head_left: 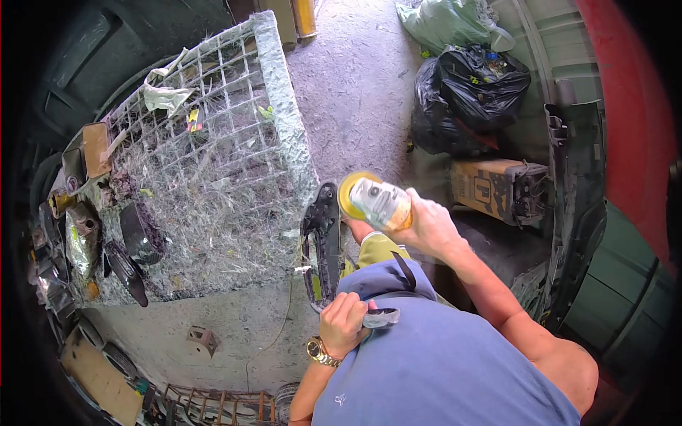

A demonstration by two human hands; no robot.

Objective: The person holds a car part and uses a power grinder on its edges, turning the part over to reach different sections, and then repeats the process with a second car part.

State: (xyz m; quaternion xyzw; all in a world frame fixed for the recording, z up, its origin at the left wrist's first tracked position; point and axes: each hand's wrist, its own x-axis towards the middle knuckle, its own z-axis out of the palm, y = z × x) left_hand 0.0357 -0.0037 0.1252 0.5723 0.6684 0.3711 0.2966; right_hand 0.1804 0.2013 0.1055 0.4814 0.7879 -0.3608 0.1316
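Observation:
My right hand (432,226) is wrapped round the body of an angle grinder (381,201). The grinder's yellow disc (348,196) looks smeared, and its edge lies right beside the upper end of a long black plastic car part (326,241). That part has an open slot along its lower half and stands up beside the table's edge. Low down, my left hand (344,321) is closed round its near end. From under these fingers a greyish end piece (382,318) sticks out to the right, against the blue shirt.
A wire-grid table (291,135) covered in pale stringy shavings fills the left, with dark plastic pieces (138,234) on it. Black rubbish bags (469,96) and a cardboard box (486,188) stand on the right. A thin cord (290,316) hangs below the table.

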